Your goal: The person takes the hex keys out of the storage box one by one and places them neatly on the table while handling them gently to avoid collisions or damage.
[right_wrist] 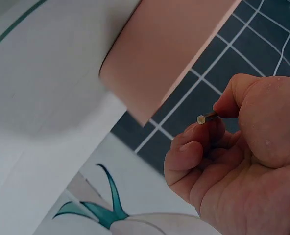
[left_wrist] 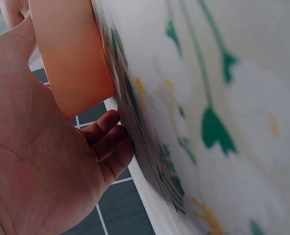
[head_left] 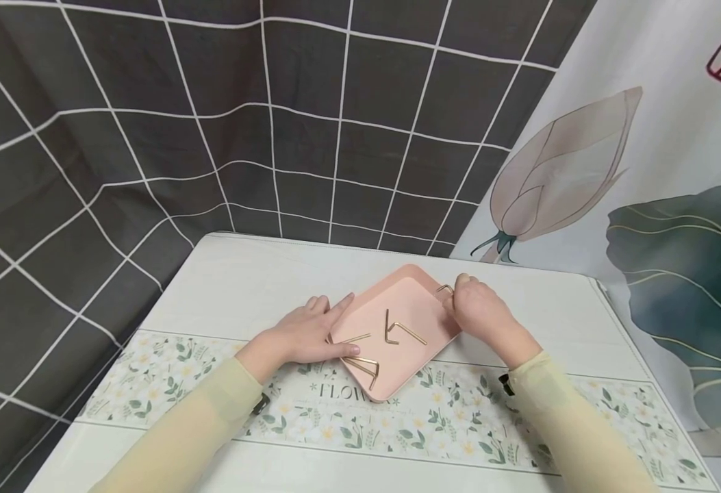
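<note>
A pink tray (head_left: 406, 366) lies at a slant on the table, with several brass-coloured L-shaped hex keys (head_left: 411, 333) inside. At its left corner rests my left hand (head_left: 301, 335), the thumb reaching over the rim into the tray and the index finger straight along the edge. In the left wrist view, the remaining fingers (left_wrist: 110, 139) lie loosely bent outside the tray wall. My right hand (head_left: 480, 311), by the right rim, pinches a hex key (right_wrist: 207, 118) between thumb and fingers. Its six-sided end shows in the right wrist view; its bent part shows in the head view.
A white table cover (head_left: 261, 274) with a floral band (head_left: 446, 418) lies under the tray. Behind the table hangs a dark cloth (head_left: 298, 150) with white grid lines. On the right is a white curtain (head_left: 662, 61) printed with large flowers and leaves.
</note>
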Tool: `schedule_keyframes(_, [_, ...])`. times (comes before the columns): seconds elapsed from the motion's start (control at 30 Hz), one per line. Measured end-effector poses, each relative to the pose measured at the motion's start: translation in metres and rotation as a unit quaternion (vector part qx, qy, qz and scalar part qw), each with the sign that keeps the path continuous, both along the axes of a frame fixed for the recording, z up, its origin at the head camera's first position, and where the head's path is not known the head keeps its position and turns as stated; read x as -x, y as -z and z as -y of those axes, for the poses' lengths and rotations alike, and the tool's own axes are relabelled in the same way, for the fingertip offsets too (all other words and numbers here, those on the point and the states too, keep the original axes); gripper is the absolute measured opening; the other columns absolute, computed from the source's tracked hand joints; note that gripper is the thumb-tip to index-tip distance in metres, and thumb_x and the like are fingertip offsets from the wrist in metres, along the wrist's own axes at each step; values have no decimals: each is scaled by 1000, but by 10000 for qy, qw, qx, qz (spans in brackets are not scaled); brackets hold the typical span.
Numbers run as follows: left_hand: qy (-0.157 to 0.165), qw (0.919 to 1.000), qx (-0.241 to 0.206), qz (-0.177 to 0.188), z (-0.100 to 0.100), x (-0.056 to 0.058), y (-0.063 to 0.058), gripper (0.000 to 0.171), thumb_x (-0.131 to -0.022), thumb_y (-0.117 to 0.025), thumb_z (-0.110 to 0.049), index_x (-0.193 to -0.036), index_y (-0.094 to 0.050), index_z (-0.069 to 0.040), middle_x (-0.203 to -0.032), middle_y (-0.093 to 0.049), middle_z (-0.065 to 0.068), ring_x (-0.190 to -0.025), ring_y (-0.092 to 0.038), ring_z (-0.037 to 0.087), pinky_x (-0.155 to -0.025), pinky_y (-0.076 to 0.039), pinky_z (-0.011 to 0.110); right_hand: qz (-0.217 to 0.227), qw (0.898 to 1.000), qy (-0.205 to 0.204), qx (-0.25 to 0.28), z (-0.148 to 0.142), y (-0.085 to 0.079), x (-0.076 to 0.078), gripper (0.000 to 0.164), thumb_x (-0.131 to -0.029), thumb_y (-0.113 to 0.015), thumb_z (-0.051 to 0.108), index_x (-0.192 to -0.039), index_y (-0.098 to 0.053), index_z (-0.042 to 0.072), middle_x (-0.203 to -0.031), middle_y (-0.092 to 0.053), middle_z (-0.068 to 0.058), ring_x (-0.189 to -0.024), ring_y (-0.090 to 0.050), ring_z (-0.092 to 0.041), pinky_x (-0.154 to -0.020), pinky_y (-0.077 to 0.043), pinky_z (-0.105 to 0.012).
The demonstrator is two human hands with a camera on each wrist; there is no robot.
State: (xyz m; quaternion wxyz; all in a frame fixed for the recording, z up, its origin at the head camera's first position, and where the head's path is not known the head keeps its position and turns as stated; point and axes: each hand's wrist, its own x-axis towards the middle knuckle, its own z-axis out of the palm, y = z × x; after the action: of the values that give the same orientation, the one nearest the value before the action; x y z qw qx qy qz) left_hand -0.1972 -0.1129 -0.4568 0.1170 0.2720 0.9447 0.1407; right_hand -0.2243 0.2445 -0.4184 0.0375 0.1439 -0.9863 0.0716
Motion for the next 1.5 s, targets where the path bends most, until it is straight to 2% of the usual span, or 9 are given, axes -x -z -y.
schedule_keyframes(0.23, [-3,10000,21,-9,1,1,-2,112,-98,-56,-84,-181,-16,-19,-108,-47,3,-96,-41,18,-79,-43,34,65,9998,142,131,-19,-6,1,25,-105,-60,14,-93,-51,-6,-79,-53,-16,-71,-57,-35,-73,-57,-58])
schedule_keyframes(0.53, [0,10000,27,-48,1,2,-2,112,-99,-56,-84,-181,-16,-19,-109,-47,3,-96,-41,18,-80,-43,35,333,9983,416,239,-45,-8,1,19,-100,-55,11,-89,-49,-3,-77,-51,-15,-68,-52,-32,-67,-53,-54])
schedule_keyframes(1.17, [58,10000,-6,-58,1,-1,0,112,-99,-55,-84,-181,-17,-18,-109,-48,3,-95,-42,18,-80,-43,34,452,9974,551,105,-81,6,1,24,-100,-58,10,-84,-46,-4,-71,-49,-13,-66,-48,-31,-69,-52,-56])
schedule_keyframes(1.5, [75,9999,45,-77,0,0,3,112,-99,-54,-85,-181,-16,-18,-110,-48,3,-96,-42,18,-81,-43,34,962,9927,725,-23,-84,11,2,25,-103,-57,11,-89,-50,-9,-75,-54,-17,-70,-53,-32,-75,-55,-57])
